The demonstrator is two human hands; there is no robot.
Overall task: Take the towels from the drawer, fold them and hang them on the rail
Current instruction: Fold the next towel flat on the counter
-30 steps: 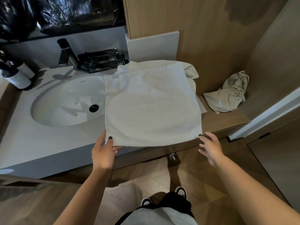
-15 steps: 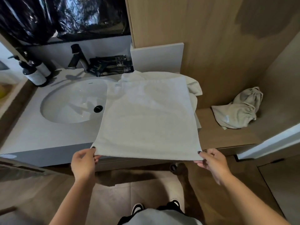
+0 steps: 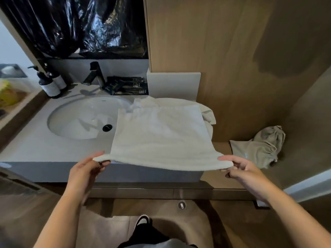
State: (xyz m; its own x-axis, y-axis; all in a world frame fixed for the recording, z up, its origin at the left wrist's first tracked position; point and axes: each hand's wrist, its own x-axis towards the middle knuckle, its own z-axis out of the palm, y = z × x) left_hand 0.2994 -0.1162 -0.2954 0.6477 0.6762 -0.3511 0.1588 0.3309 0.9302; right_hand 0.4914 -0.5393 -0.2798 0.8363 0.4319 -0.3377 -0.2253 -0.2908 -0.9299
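A white towel point(image 3: 161, 133) fills the middle of the frame, folded into a rough square and spread flat, its far part lying on the counter and overlapping the right side of the basin. Its near edge is lifted off the counter, drawn taut between its two near corners. More white towel point(image 3: 208, 115) bunches beneath its upper right corner.

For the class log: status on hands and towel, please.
Left hand and right hand pinch white towel's near corners. Far end rests on counter. Nothing in the way.
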